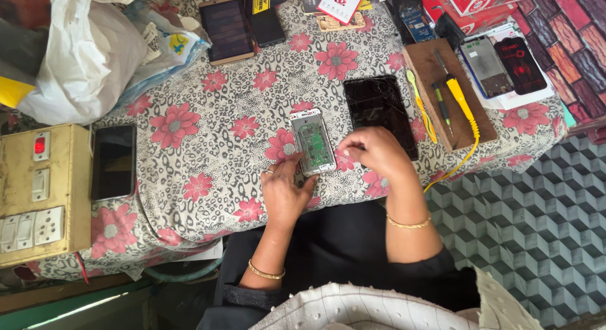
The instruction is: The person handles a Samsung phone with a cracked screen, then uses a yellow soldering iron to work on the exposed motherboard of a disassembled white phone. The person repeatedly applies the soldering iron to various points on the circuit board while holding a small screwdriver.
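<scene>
Both hands, left hand and right hand, touch with bent fingers the opened phone, its long axis pointing away on the table.

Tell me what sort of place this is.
Most likely a small phone repair bench. An opened phone with its green circuit board bared lies between the left hand and right hand, a cracked screen beside it, and screwdrivers on a wooden board.

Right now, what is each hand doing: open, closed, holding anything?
Left hand: open, fingers resting against the opened phone.
Right hand: curled at the phone's right edge; grip cannot be told.
</scene>
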